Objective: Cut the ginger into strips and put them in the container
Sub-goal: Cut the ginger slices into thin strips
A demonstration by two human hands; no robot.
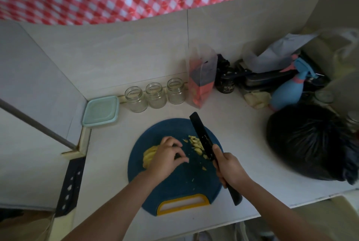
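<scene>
I count two hands over one round blue cutting board with a yellow handle. My right hand grips the handle of the one black knife, fingers wrapped tight around it. The blade slants away toward the back wall and crosses one small pile of cut ginger strips on the board's right half. A few loose bits lie scattered just beside it.

My left hand rests on the board with its fingers curled. The uncut ginger piece shows under its palm side, but I cannot tell whether the fingers actually pinch it.

One container with a pale green lid sits in the back left corner, well apart from the ginger. Three glass jars stand in a row beside it, all without lids. One blue spray bottle and one black bag sit at the right.
</scene>
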